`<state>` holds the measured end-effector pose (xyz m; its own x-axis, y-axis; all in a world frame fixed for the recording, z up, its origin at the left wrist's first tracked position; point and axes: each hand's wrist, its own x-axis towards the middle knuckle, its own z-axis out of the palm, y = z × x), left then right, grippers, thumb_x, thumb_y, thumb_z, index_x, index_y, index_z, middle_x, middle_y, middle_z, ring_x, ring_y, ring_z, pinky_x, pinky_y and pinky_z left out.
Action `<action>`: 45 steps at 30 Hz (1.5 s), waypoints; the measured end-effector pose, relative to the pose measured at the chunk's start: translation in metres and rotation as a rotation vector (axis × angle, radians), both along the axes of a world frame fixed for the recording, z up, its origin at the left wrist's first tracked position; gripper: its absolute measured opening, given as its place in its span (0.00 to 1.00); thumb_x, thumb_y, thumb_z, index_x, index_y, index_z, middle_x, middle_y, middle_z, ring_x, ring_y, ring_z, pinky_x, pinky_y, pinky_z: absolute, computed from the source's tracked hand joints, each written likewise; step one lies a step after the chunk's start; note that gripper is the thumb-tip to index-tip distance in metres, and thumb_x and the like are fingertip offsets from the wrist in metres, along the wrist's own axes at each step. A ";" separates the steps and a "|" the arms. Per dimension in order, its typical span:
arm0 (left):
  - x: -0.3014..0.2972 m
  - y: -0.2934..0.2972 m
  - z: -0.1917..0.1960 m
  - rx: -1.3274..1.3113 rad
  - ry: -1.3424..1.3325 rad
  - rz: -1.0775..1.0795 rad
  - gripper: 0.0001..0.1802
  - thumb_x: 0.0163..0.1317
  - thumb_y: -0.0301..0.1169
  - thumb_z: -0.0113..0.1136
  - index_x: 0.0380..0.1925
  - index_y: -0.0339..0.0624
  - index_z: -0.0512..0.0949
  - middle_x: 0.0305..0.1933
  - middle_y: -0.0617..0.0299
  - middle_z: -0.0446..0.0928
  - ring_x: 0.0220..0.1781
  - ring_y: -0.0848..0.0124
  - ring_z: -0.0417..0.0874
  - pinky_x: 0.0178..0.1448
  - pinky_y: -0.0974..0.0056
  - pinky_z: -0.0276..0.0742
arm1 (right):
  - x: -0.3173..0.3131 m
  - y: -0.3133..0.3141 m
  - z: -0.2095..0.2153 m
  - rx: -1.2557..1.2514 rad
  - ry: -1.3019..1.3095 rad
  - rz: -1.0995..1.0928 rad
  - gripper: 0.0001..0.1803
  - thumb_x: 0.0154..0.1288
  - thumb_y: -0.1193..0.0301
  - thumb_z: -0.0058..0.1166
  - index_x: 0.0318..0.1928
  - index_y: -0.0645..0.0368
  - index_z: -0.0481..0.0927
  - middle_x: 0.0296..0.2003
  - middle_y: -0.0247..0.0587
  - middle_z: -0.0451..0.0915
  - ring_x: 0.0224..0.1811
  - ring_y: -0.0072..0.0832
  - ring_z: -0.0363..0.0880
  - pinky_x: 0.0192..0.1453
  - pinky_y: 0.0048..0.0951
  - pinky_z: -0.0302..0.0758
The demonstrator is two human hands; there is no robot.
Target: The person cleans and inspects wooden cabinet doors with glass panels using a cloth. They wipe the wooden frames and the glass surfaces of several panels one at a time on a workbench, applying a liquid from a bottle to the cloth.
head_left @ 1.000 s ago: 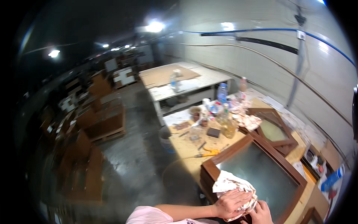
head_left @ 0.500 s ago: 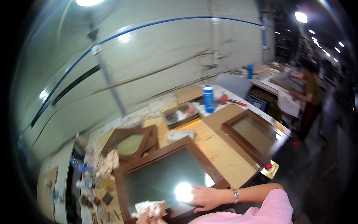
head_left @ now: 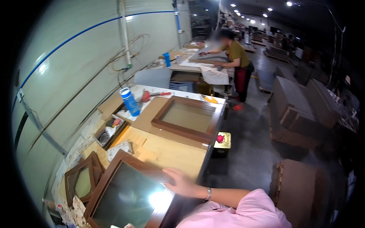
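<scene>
Fingers (head_left: pixel 173 176) on straight-edged, probably wooden frame (head_left: pixel 140 166)

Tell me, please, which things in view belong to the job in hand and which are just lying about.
Seemingly in the job:
large brown wooden frame with greenish glass, right hand on its rim

Seemingly lying about:
rectangular brown wooden frame on brown cardboard
blue cylindrical bottle with white top
red-handled tool

The right hand (head_left: pixel 178 184) lies on the edge of a brown frame (head_left: pixel 105 186), and a bright light shines on its glass (head_left: pixel 127 190). Farther on the same desk (head_left: pixel 182 157) there is a second frame (head_left: pixel 185 116), lying flat; a blue bottle (head_left: pixel 130 102) stands near it. A co-worker (head_left: pixel 237 57) bends over another desk (head_left: pixel 180 68) behind.
</scene>
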<state>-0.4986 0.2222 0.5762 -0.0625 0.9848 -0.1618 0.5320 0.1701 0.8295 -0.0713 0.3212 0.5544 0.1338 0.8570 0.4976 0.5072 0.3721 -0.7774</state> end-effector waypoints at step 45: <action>0.071 0.005 0.044 0.497 0.538 -0.205 0.24 0.46 0.21 0.64 0.48 0.36 0.77 0.43 0.41 0.73 0.47 0.43 0.74 0.51 0.48 0.71 | 0.011 0.013 0.017 -0.276 -0.101 0.137 0.28 0.61 0.68 0.63 0.58 0.73 0.75 0.47 0.61 0.82 0.48 0.47 0.83 0.55 0.36 0.77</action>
